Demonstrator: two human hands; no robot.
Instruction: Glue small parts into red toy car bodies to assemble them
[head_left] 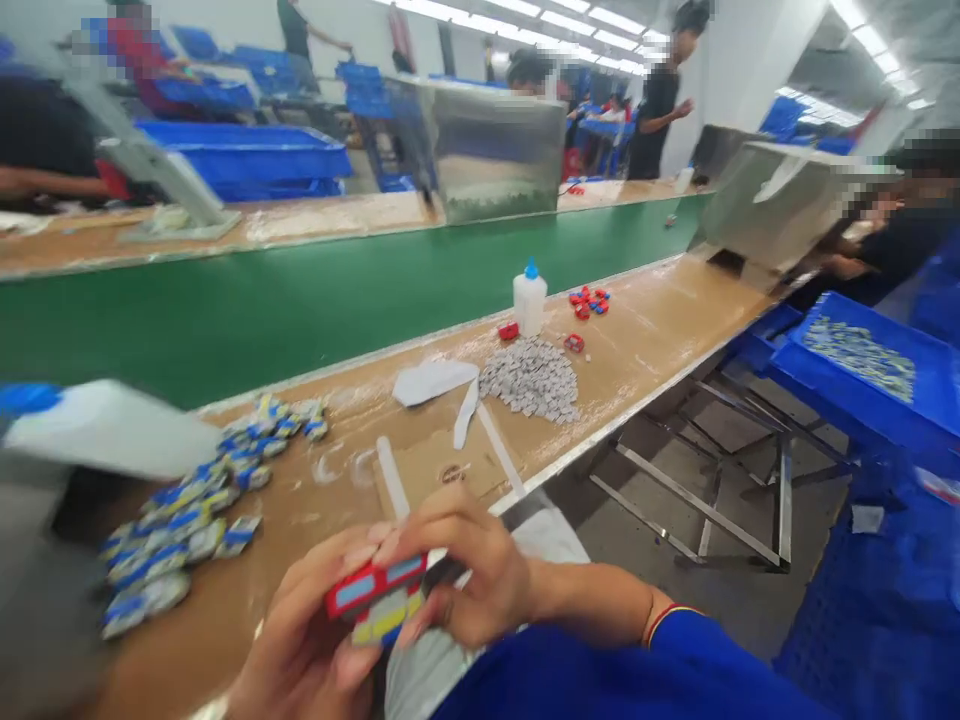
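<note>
My two hands meet low in front of me, above the near edge of the bench (pixel 622 325). My left hand (pixel 296 615) comes up from below, its thumb under the piece and its fingers curled over the top. My right hand (pixel 480 565) reaches in from the other side, wrist bent, fingers arched over, thumb tucked beneath. Both grip the same small toy vehicle (pixel 375 588), closed around its two ends.

The toy has a red upper part with pale blue window panels; below that show grey, yellow and blue. My fingertips hide its ends and part of its top, and I cannot tell whether the upper and lower parts are fully joined.

Just beyond my hands lies a cardboard sheet (pixel 439 462) with white strips, partly covered by my fingers. To the left, blue, yellow and grey parts (pixel 187 520) spread across the bench near a blurred white bottle (pixel 112 432). Farther off, a heap of small grey pieces (pixel 531 380) sits before an upright blue-tipped bottle (pixel 530 303). Past the bench runs a green belt (pixel 360 290).
</note>
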